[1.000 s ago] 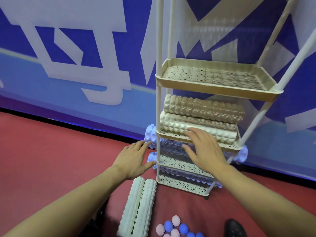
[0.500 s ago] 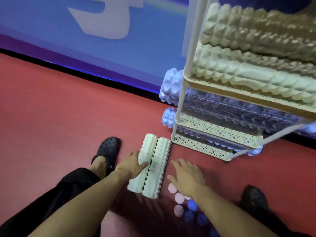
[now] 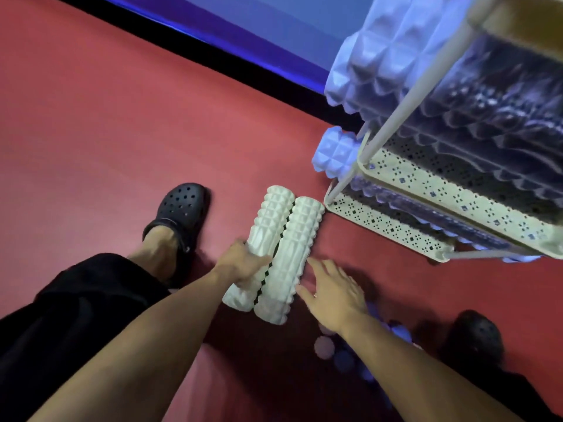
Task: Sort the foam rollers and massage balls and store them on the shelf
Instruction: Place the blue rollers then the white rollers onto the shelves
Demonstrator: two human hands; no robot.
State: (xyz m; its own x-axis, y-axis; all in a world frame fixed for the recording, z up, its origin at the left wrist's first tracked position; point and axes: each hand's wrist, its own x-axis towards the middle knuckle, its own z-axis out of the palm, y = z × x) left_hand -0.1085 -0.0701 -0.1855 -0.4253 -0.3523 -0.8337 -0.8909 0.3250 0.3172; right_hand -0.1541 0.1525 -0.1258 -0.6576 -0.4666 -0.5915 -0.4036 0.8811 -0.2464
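Two white ridged foam rollers [image 3: 275, 254] lie side by side on the red floor [image 3: 91, 132]. Nearest, the left hand [image 3: 240, 264] curls its grip round the left roller; the right hand [image 3: 333, 295], fingers spread and holding nothing, sits just right of that grip, above blurred pink and blue spiky massage balls [image 3: 324, 347]. Beyond the grip stands the cream perforated plastic shelf [image 3: 396, 225], holding pale blue knobbly foam rollers [image 3: 377, 53].

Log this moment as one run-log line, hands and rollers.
left hand: grips left white roller | right hand: open beside right white roller | both rollers on floor | shelf: blue rollers stored
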